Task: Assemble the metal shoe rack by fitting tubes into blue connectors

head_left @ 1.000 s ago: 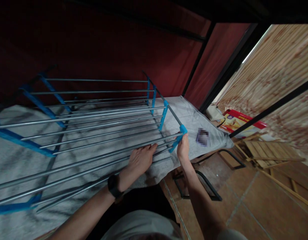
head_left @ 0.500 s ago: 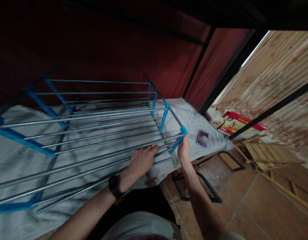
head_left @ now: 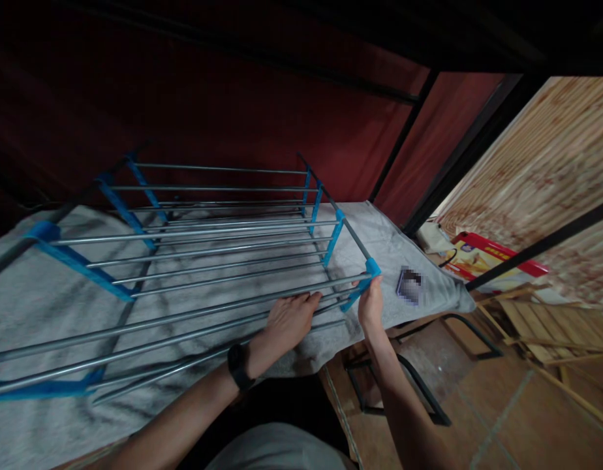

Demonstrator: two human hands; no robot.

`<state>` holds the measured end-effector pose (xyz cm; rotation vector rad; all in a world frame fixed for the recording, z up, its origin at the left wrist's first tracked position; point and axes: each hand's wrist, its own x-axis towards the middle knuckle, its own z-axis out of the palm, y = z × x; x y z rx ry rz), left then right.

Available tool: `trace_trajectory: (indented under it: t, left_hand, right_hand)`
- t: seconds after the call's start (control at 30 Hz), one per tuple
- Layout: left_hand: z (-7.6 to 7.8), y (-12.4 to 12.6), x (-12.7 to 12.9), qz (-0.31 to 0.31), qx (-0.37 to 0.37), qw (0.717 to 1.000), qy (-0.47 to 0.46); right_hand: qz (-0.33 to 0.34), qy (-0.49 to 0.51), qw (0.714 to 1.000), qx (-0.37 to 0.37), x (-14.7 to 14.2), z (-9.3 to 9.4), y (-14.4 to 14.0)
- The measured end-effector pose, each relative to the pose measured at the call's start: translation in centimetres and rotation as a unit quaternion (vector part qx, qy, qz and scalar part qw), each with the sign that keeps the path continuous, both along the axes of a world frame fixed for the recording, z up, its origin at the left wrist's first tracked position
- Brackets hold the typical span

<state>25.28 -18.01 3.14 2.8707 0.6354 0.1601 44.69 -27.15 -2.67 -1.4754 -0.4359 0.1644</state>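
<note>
A rack of grey metal tubes [head_left: 223,247] with blue plastic brackets lies across a grey cloth. My left hand [head_left: 290,321], a black watch on its wrist, is closed around a tube near the rack's front right; its fingertips are partly hidden behind the tubes. At the right front corner my right hand [head_left: 371,307] grips a blue bracket [head_left: 360,287], where the tube ends meet the side pole. Below my left hand, a loose-looking tube [head_left: 169,372] runs along the cloth at a slant.
The grey cloth [head_left: 370,228] covers the table, with a blurred-out small object [head_left: 409,286] to the right. Beyond the table's right end are a red and yellow box [head_left: 492,256], a wooden folding chair [head_left: 556,320] and a black metal frame [head_left: 419,385]. A dark red wall stands behind.
The whole scene has shifted a little right and down in view. Both hands keep their places on the rack, with little visible change in grip.
</note>
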Motion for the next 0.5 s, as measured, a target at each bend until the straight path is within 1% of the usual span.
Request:
trace_trajectory:
  t: [0.07,0.13,0.23,0.3,0.37,0.47,0.5]
  left_hand:
    - [-0.1,-0.1,0.0,-0.002,0.004,1.0,-0.011]
    - [-0.3,-0.3,-0.3,-0.007,0.016,0.999,-0.029]
    - [-1.0,-0.6,-1.2,-0.009,0.064,0.996,-0.063]
    - [-1.4,-0.7,-2.3,-0.002,0.104,0.992,-0.077]
    - [-1.7,-0.6,-3.8,0.007,0.132,0.988,-0.081]
    - [-1.9,-0.1,-6.5,0.012,0.16,0.983,-0.087]
    - [-2.1,0.0,-7.6,0.008,0.17,0.981,-0.095]
  right_hand:
    - [-0.011,-0.016,1.0,-0.013,0.1,0.1,-0.1]
    - [-0.007,-0.026,0.999,-0.027,0.4,0.0,-0.3]
    - [0.034,-0.013,0.999,-0.012,0.9,-0.5,-0.6]
    - [0.051,0.004,0.998,0.021,1.1,-1.0,-0.8]
    - [0.049,0.009,0.998,0.045,1.3,-1.4,-0.9]
    - [0.065,0.001,0.997,0.051,1.7,-1.9,-1.1]
    - [0.068,-0.017,0.997,0.039,1.9,-2.1,-1.3]
